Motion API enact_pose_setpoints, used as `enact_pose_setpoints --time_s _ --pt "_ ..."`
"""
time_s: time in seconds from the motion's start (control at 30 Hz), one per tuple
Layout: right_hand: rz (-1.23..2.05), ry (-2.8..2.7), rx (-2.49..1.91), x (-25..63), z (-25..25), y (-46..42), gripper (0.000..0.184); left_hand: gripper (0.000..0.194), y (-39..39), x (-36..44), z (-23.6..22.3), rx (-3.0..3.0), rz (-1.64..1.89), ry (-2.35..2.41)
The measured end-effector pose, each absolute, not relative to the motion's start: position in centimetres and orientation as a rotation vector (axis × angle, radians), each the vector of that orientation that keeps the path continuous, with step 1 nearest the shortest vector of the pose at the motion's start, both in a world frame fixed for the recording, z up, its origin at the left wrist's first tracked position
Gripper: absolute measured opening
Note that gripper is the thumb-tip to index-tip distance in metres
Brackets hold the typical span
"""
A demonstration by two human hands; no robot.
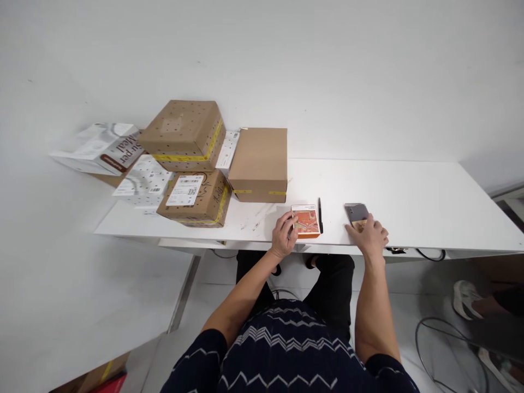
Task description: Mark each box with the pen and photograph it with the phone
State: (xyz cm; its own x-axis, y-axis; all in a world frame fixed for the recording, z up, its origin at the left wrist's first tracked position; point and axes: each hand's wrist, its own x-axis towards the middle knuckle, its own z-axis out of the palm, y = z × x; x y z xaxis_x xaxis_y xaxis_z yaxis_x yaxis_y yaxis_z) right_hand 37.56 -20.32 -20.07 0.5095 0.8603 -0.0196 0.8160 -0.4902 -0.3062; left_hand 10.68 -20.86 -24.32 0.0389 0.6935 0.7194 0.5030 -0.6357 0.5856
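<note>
Left of the slim black pen (320, 215), your left hand (283, 237), loosely bent, is touching the orange patterned box (308, 222); right of it, your half-closed right hand (371, 238) is holding the grey smartphone (355, 212), best gently.

Packing workspace, parcel boxes (186, 128) on desk (393, 202).

A long, narrow white table (409, 202) stands against a plain pale wall (347, 71) with a few small dark specks. Below is a light grey tiled floor (216, 305), with a black cable (426, 327) looped at the lower right. The light is soft and even.
</note>
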Motion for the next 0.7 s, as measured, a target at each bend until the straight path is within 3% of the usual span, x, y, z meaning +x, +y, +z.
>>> enact_pose_setpoints --time_s 0.13,0.3,0.37,0.57,0.7 --pt "0.204 -1.418 -2.465 37.0 -19.9 -20.1 0.071 0.034 -20.9 10.7 -24.4 2.145 1.612 1.28" --pt "0.311 -1.248 -2.346 36.7 -19.2 -21.0 0.085 0.034 -21.0 10.6 -24.1 2.143 1.625 1.27" --pt "0.532 -1.043 -2.114 36.6 -18.5 -21.9 0.086 0.035 -21.0 10.6 -24.0 2.145 1.619 1.282" --pt "1.362 -0.435 -1.043 32.2 -14.5 -25.8 0.06 0.036 -21.0 10.7 -24.4 2.132 1.6 1.304" --pt "1.831 -0.296 -0.74 26.9 -13.0 -28.0 0.055 0.037 -21.0 10.6 -24.9 2.127 1.564 1.313"
